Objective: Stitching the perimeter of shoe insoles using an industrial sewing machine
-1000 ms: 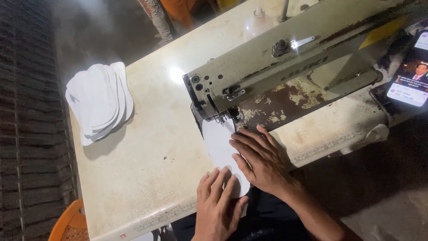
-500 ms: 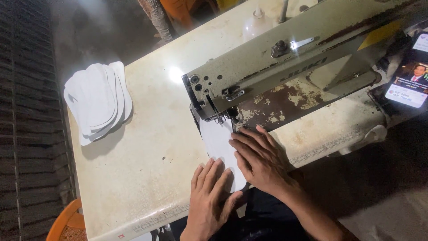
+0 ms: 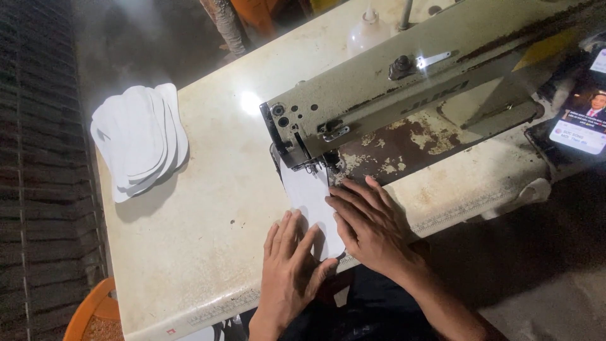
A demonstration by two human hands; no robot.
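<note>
We see the left hand (image 3: 290,268) lying flat with its fingers (image 3: 287,230) spread, pressing the near end of a white piece (image 3: 309,196). The right hand (image 3: 369,227) rests beside it, fingers loosely fanned on the same piece, which runs under the sewing machine (image 3: 391,95). On the tabletop (image 3: 208,221), far left, sits a stack of white pieces (image 3: 139,139).
</note>
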